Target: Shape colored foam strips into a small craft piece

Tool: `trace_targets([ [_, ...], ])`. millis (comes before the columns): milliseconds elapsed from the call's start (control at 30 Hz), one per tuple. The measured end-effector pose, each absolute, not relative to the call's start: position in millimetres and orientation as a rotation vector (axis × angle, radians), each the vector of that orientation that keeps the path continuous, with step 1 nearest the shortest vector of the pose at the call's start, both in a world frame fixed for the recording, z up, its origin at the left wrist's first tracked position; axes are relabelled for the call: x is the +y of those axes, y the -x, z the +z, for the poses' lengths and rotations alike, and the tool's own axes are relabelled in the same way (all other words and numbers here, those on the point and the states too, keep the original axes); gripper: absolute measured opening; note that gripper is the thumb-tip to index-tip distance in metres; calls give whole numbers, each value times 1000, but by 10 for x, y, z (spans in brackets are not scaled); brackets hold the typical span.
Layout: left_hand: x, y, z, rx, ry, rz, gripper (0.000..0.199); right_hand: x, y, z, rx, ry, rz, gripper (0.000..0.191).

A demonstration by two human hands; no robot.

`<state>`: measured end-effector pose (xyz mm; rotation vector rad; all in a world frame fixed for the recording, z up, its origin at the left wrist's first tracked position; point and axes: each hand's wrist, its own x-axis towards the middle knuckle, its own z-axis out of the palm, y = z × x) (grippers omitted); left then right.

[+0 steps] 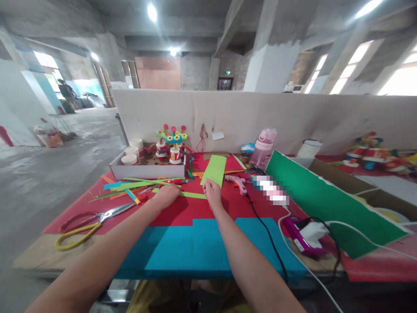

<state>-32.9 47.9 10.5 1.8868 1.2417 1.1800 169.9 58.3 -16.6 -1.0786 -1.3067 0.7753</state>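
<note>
reaching forward over the bench (42,254), two bare forearms converge on narrow paperwork at the middle of a red covering (182,214). the left hand (167,196) lies low, palm down, over a light-green strip (193,195), which runs from it toward the right hand (213,194); its fingers are bent downward, and from where i stand i cannot tell whether this grip pinches the strip. the right hand is curled, thumb and fingers drawn near one another, at the strip's far end and before the near edge of a light-green sheet (215,167); whether its grip pinches strip, sheet or neither cannot be told.

left of the left hand: a loose heap of coloured strips (122,186) and, nearer the person, large scissors (106,215) with red and yellow handles. behind: a shallow white box (148,171) bearing plain cups (131,152) and decorated cups (175,154). right of the right hand: a pink glue gun (240,184), its dark cord trailing toward the bench's near edge across a blue covering (182,250). farther right: a purple power block (301,239) beside a long green panel (322,202).
</note>
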Motion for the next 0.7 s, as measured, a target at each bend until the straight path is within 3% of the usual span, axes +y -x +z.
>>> trace_targets([
  [133,446,258,151,1597,-2632,360,18,474,-1758,-108,-1839,1021,527,25],
  [200,393,274,188,1638,-2797,142,22,408,-1801,-106,-2043,976,430,14],
  [433,411,379,253,1654,-2753,-116,25,307,-1947,-147,-2058,1192,308,16],
  [700,385,351,201,1624,-2864,118,24,134,-1856,-94,-2063,1211,161,17],
])
